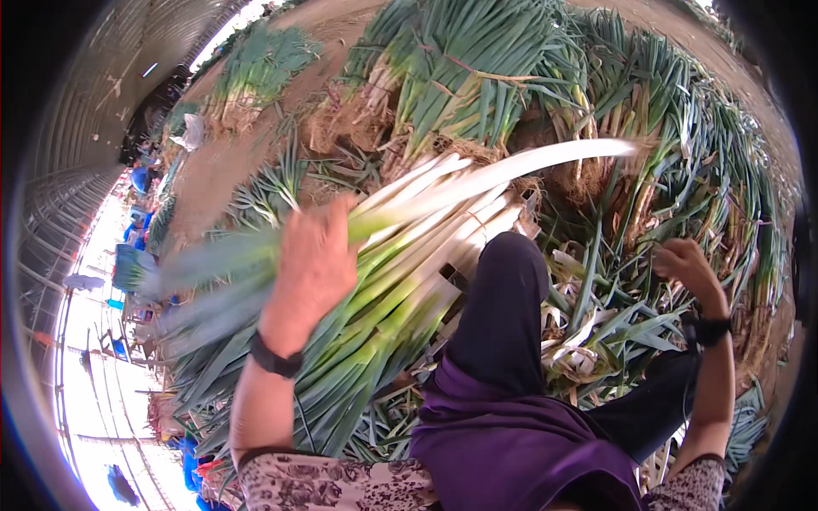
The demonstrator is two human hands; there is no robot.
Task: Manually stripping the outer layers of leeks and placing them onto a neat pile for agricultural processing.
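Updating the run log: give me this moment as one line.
left hand: grip shut on leek, swung over cleaned leek pile | right hand: by loose leaves, grip unclear | uncleaned bundles behind

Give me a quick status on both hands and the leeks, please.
Left hand gripping one long leek, swung blurred over the cleaned stack. Right hand curled by leaf trimmings; grasp unclear. Dark-clad knee between hands.

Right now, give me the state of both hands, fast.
Left hand: closed on a long leek, blurred in motion.
Right hand: fingers curled above the leaf trimmings; holding anything cannot be told.
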